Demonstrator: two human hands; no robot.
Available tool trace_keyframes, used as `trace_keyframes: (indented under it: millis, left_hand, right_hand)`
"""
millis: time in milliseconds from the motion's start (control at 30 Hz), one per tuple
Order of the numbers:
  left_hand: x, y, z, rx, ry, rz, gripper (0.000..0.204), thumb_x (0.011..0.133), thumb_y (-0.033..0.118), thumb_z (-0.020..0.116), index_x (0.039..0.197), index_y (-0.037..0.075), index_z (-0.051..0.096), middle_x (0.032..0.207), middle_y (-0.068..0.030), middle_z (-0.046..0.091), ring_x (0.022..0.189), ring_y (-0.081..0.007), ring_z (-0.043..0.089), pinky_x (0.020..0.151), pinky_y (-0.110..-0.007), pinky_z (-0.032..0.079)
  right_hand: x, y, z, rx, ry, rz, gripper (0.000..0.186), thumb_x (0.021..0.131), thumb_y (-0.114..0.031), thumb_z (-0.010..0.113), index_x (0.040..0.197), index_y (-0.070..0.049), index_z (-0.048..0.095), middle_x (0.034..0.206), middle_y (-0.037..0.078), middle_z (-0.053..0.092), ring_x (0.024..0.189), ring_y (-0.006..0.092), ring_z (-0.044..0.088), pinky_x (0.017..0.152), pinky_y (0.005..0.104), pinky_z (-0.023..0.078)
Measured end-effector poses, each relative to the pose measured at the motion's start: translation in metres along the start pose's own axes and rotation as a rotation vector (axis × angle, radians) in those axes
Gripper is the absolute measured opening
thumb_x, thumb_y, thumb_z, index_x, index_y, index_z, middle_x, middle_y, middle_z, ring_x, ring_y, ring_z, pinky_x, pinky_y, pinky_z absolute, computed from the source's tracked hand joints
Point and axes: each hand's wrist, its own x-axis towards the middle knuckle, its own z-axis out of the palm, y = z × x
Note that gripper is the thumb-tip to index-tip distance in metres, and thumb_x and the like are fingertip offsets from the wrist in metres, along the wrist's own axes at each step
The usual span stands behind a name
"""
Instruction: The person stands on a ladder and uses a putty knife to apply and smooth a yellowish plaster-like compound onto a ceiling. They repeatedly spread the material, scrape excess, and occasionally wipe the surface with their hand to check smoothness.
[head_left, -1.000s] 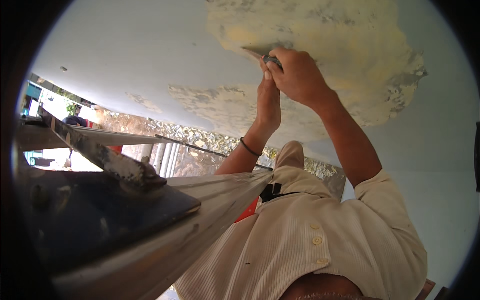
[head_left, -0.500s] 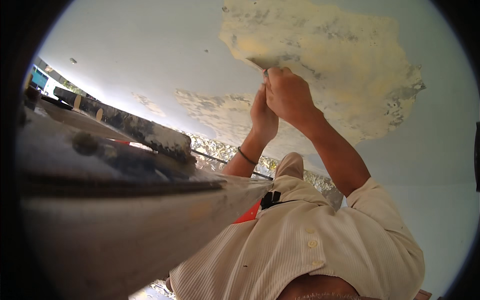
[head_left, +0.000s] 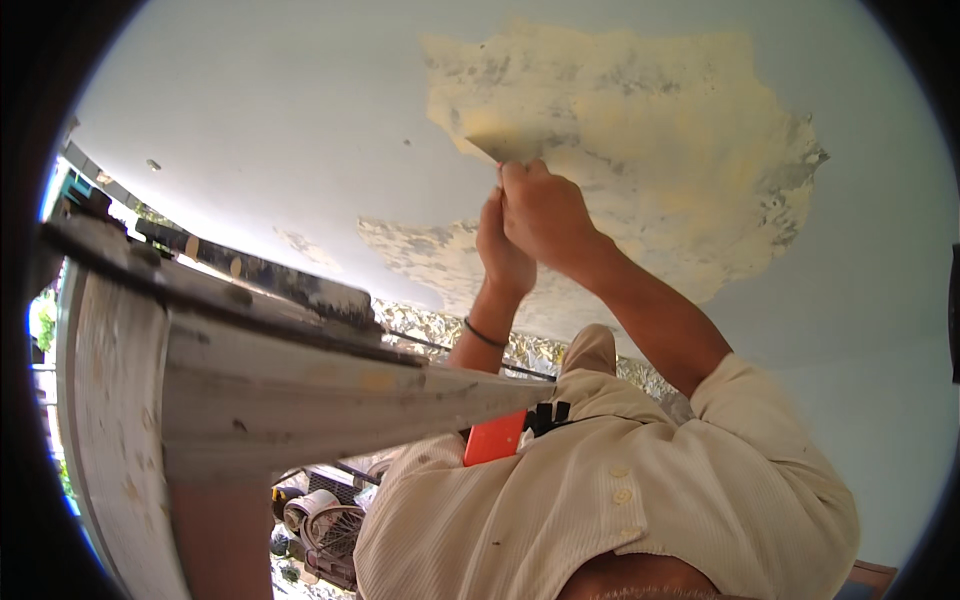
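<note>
Both of my arms reach up to a pale blue ceiling (head_left: 250,120). My right hand (head_left: 548,212) and my left hand (head_left: 498,250), which wears a dark wrist band, are clasped together around the handle of a scraper. Its flat blade (head_left: 505,148) presses against the left edge of a large bare yellowish patch (head_left: 660,150) where the paint is gone. The handle is hidden inside my fists. My cream ribbed shirt (head_left: 620,500) fills the lower middle of the view.
A worn grey metal ladder or platform edge (head_left: 300,390) juts in from the left, close under my arms. An orange object (head_left: 495,437) with a black clip sits at my chest. Wheels and clutter (head_left: 325,525) lie far below. A smaller flaked patch (head_left: 420,245) marks the ceiling.
My view has swung, so the metal structure at left now looms larger and closer. My clasped hands and the scraper stay at the left edge of the bare patch, shifted slightly along it.
</note>
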Motion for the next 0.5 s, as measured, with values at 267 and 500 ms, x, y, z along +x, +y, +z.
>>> trace_keyframes:
  millis: [267,500]
  left_hand:
    - [0.013,-0.001,-0.009,0.011,-0.016,0.022,0.043,0.116,0.035,0.037,0.139,0.007,0.059,0.139,-0.008,0.063,0.133,-0.0198,0.058,0.112,-0.038,0.047]
    - [0.006,0.006,-0.015,-0.027,-0.007,-0.001,0.042,0.115,0.031,0.036,0.142,0.006,0.057,0.139,-0.0069,0.064,0.131,-0.0188,0.059,0.112,-0.037,0.046]
  right_hand:
    - [0.016,0.016,0.012,0.079,0.057,-0.011,0.018,0.094,-0.015,0.064,0.102,0.001,0.064,0.096,0.027,0.068,0.079,0.0436,0.073,0.072,0.0515,0.061]
    - [-0.007,-0.003,0.012,0.13,0.035,0.049,0.02,0.098,-0.016,0.063,0.109,0.001,0.063,0.096,0.025,0.068,0.079,0.0434,0.073,0.071,0.0518,0.061]
